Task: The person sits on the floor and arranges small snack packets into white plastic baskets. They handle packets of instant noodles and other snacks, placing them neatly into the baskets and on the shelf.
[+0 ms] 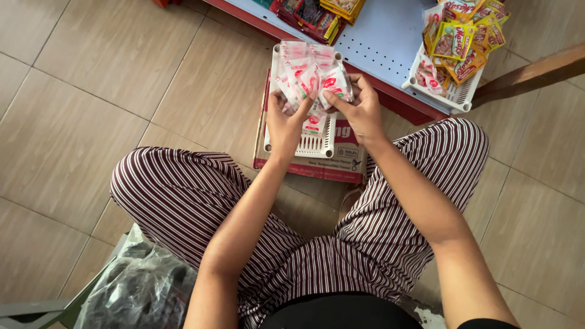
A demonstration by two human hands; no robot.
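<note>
Both hands are closed on a fanned bunch of small white-and-red sachets: the left hand pinches the lower left of the bunch, and the right hand grips its right side with thumb and fingers. The bunch is held just above a white slotted plastic basket — more of the same sachets lie inside it, toward its far end. The basket rests on a flat red-and-white cardboard box on the tiled floor, between the person's knees in striped trousers. Beyond it runs a pale blue perforated shelf with a red edge, carrying a second white basket of yellow and red packets. A dark plastic bag sits at lower left.
</note>
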